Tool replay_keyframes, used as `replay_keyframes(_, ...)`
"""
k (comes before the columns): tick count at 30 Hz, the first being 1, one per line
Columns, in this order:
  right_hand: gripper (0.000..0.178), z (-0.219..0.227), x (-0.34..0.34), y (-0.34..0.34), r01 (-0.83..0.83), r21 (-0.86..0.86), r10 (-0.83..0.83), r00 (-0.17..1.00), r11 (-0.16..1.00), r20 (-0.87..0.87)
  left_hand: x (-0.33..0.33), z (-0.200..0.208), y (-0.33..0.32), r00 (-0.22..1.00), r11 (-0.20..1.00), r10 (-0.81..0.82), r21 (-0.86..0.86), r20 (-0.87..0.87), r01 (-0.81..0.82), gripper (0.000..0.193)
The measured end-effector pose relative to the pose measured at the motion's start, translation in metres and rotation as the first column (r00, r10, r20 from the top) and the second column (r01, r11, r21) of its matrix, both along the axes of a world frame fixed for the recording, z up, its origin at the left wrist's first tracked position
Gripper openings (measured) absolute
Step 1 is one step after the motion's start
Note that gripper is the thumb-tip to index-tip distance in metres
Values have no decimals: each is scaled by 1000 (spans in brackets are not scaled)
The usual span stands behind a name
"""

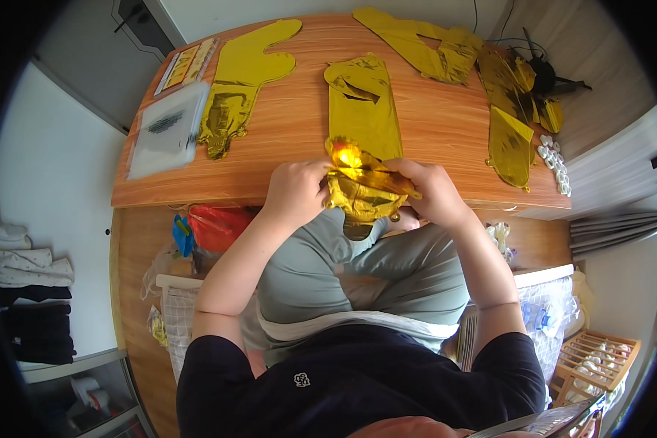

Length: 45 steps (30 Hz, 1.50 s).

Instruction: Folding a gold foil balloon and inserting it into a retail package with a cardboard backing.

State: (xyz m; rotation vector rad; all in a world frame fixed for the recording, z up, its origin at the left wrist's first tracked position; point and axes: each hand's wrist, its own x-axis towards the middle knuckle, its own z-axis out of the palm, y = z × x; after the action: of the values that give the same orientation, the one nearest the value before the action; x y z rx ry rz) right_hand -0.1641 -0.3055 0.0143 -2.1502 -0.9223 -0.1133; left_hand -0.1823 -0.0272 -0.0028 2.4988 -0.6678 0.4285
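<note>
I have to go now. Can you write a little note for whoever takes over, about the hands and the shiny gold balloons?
Left hand and right hand: both grip the crumpled near end of a flat gold foil balloon, at the front edge of the wooden table.
Elsewhere on the table: another flat gold balloon on the left beside a clear packet, more gold foil balloons at the back and right, and small white pieces near the right edge.
Done: balloons laid out flat, all uninflated.
Left: the held one is only partly bunched up; the rest lie untouched.
</note>
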Motion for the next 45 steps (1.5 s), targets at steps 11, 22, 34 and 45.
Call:
replay_keyframes(11, 38, -1, 51, 11, 75, 163, 21, 854, 984, -519, 44, 11, -15, 935, 928, 114, -299, -337, -221, 60)
replay_keyframes(22, 32, 1, 53, 17, 197, 38, -148, 836, 980, -528, 21, 13, -6, 924, 873, 141, -395, -356, -285, 86)
replay_keyframes(34, 28, 6, 50, 20, 260, -29, -242, 847, 965, -472, -15, -15, -28, 961, 931, 259, -292, 99, -221, 60)
replay_keyframes(45, 34, 7, 47, 21, 264, -51, -258, 851, 963, -457, -43, -39, -33, 962, 982, 102, 129, 255, -138, 54)
